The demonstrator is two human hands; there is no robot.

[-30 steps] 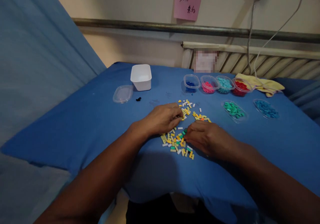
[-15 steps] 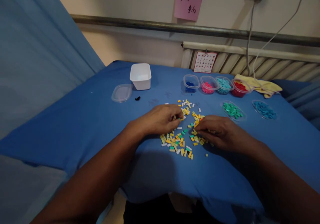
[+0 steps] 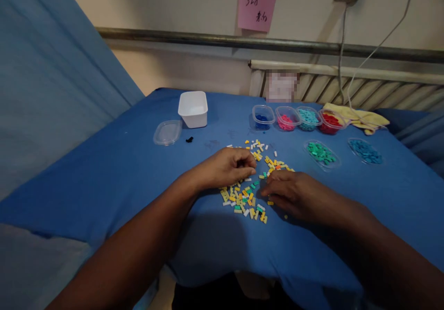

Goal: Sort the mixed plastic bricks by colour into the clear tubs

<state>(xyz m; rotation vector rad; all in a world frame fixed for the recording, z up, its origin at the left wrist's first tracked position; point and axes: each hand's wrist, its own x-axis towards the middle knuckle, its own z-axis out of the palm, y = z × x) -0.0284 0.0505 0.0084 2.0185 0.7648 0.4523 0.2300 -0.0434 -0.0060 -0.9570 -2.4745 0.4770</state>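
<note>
Left hand (image 3: 231, 167): thumb and forefinger curled toward each other at the ten o'clock edge of the loose bricks (image 3: 249, 198); whether they pinch a piece cannot be told.
Right hand (image 3: 294, 192): at three to four o'clock, fingers bunched and pointing down; their tips hide whatever may be between them.
Why so: low, bent fingers probably suit picking out such small pieces, and facing hands leave the middle of the scatter within reach of both.
Loose bricks: tiny studded blocks, mostly pale yellow, deeper yellow and white, some green, an odd orange, lying at all angles on the blue cloth (image 3: 104, 176).
Clear tubs: dark blue pieces (image 3: 262, 122) at twelve o'clock, then pink (image 3: 286, 122), turquoise (image 3: 308, 118) and red (image 3: 331, 121) round to two; the row presumably separates colours.
Shallow trays: green pieces (image 3: 321, 153) at two o'clock, blue (image 3: 365, 151) beyond, spread thinly, likely for easy viewing.
White tub (image 3: 193, 116): between ten and eleven o'clock, a clear lid (image 3: 168, 132) flat beside it.
</note>
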